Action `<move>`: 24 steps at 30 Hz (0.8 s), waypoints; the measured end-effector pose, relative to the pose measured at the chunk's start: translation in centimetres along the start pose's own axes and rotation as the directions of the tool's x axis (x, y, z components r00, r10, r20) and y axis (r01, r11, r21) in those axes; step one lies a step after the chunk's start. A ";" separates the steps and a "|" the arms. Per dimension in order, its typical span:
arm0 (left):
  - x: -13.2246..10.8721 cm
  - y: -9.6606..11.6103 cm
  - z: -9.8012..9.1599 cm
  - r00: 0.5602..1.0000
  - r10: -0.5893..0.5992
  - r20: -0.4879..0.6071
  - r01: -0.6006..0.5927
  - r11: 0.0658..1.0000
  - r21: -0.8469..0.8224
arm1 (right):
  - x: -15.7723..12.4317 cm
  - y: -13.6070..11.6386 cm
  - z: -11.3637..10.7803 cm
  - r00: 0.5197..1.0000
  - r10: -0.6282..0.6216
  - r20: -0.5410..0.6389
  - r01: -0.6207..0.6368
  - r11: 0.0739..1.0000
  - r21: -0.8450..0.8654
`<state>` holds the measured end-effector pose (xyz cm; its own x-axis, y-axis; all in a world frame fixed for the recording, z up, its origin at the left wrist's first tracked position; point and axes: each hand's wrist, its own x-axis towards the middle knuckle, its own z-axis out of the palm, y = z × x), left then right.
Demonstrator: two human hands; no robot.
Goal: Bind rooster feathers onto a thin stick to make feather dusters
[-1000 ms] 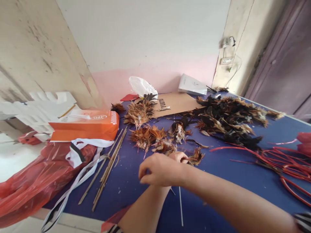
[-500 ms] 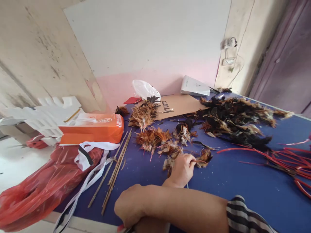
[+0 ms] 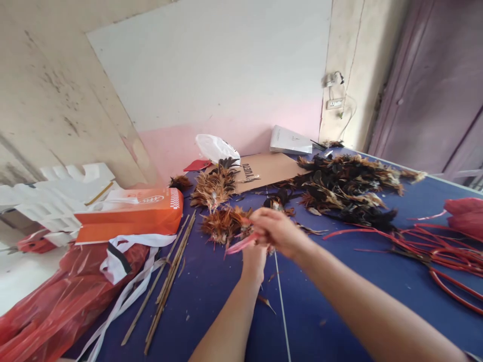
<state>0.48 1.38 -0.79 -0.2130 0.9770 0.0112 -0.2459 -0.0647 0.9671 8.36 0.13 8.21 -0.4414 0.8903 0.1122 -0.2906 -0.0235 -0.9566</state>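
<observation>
My right hand (image 3: 274, 229) is closed on a thin pink-red plastic strip (image 3: 241, 244), whose loose end points left. Just below and behind it, my left hand (image 3: 254, 259) is raised over the blue table with its fingers mostly hidden. It seems closed round a small feather bundle, of which only bits show between the hands. Brown feather bundles (image 3: 221, 225) lie just beyond, to the left. A dark tuft (image 3: 279, 198) sits behind my right hand.
A big heap of black and brown feathers (image 3: 347, 188) covers the back right. Red strips with scissors (image 3: 445, 271) lie at right. Thin sticks (image 3: 169, 286), an orange packet (image 3: 128, 213) and a red plastic bag (image 3: 75, 301) are left. Flat cardboard (image 3: 267, 171) lies behind.
My right hand has come up from the near edge to meet the left, carrying the red strip. My left hand has drawn back left, and the tuft by its fingers has left the table.
</observation>
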 end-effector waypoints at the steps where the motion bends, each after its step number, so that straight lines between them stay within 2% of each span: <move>1: 0.2 0.1 -0.1 0.999 -0.030 0.018 0.032 0.996 -0.084 | -0.8 -0.9 -2.4 0.996 -0.010 -0.088 0.014 0.999 0.041; 4: 0.5 0.3 -0.1 0.983 -0.165 0.081 0.184 0.902 -0.391 | -3.2 -1.4 -8.4 0.975 0.024 -0.219 -0.018 0.999 0.031; 6: 0.3 0.2 0.1 0.968 -0.230 0.104 0.252 0.852 -0.458 | -4.1 -0.2 -10.6 0.961 0.103 -0.256 -0.101 0.995 0.019; 8: 0.0 0.1 0.3 0.959 -0.259 0.117 0.284 0.848 -0.448 | -4.3 1.6 -11.3 0.944 0.165 -0.285 -0.178 0.984 -0.021; 11: -0.2 0.1 0.5 0.962 -0.245 0.123 0.274 0.871 -0.407 | -3.7 3.7 -10.5 0.924 0.224 -0.309 -0.274 0.953 -0.131; 13: 0.2 0.3 0.1 0.983 -0.170 0.064 0.181 0.925 -0.333 | -3.4 4.5 -9.8 0.929 0.230 -0.291 -0.292 0.937 -0.194; 15: 1.0 0.6 -0.7 0.997 -0.018 -0.078 0.003 0.982 -0.186 | -3.4 4.7 -9.6 0.933 0.237 -0.270 -0.298 0.930 -0.213; 16: 1.5 0.8 -1.2 0.981 0.078 -0.179 -0.094 0.992 -0.082 | -3.5 4.8 -9.6 0.933 0.247 -0.263 -0.304 0.930 -0.206; 18: 2.6 1.0 -2.4 0.920 0.239 -0.312 -0.219 0.971 0.098 | -3.7 4.8 -9.9 0.928 0.270 -0.257 -0.320 0.930 -0.178; 22: 4.2 0.5 -4.4 0.815 0.400 -0.419 -0.261 0.899 0.350 | -4.1 4.9 -10.5 0.920 0.290 -0.263 -0.334 0.932 -0.140; 24: 4.5 0.0 -5.0 0.795 0.449 -0.408 -0.253 0.856 0.450 | -4.1 5.0 -10.5 0.922 0.288 -0.260 -0.330 0.934 -0.137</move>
<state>-5.19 4.79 -1.95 -0.6656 0.6646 0.3394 0.2689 -0.2107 0.9398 17.69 1.12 0.18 -0.2697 0.9321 -0.2418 -0.0089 -0.2535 -0.9673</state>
